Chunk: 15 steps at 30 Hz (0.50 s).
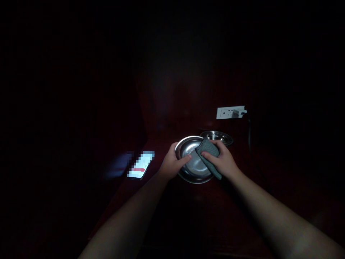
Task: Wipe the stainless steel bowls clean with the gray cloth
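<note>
A shiny metal bowl (196,163) is tilted with its inside facing me. My left hand (174,162) grips its left rim, the thumb lying over the inner wall and the other fingers hidden behind. On the bowl's right side my right hand (222,158) clasps a folded grey-green cloth (208,154) with a mesh-like texture, thumb on top. The cloth lies over the right rim and hangs a little below it. Just behind the bowl, partly covered by it and by my right hand, a second round metal dish (219,136) rests on the table.
A lit phone (141,165) with a blurred screen lies on the dark red tabletop (161,144) to the left. A white wall socket (230,112) holds a plugged-in charger, and a dark cable (249,136) hangs near it. Most of the surroundings are too dark to make out.
</note>
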Each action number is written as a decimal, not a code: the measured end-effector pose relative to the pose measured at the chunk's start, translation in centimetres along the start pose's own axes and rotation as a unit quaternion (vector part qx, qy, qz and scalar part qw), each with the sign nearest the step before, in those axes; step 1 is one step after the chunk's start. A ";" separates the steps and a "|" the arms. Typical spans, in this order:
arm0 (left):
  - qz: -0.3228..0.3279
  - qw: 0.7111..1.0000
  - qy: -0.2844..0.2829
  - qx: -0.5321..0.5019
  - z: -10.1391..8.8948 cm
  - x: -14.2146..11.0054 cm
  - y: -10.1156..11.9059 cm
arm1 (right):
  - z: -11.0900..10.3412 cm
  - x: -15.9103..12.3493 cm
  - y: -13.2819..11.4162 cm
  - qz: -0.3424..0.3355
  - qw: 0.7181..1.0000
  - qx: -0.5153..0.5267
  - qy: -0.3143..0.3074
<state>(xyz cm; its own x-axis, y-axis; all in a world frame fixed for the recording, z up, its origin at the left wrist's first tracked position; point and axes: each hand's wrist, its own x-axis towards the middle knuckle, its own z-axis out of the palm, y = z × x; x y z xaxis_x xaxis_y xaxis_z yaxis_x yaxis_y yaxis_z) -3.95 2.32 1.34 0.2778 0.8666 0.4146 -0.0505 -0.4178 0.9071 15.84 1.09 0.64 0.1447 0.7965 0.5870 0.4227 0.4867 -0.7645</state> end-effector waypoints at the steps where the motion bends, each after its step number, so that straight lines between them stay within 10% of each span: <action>1: 0.000 1.000 -0.001 0.002 0.0 0.0 0.1 | 0.0 0.0 0.0 0.001 1.000 0.002 -0.004; 15: -0.003 1.000 -0.022 0.011 -0.1 0.1 0.1 | -0.1 0.0 -0.1 0.018 0.999 0.000 -0.036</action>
<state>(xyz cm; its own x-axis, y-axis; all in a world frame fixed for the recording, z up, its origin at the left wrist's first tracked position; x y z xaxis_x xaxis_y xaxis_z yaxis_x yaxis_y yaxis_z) -4.04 2.45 1.48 0.3207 0.8565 0.4044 -0.0269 -0.4186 0.9078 15.84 1.04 0.78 0.0946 0.8369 0.5392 0.4184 0.4580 -0.7843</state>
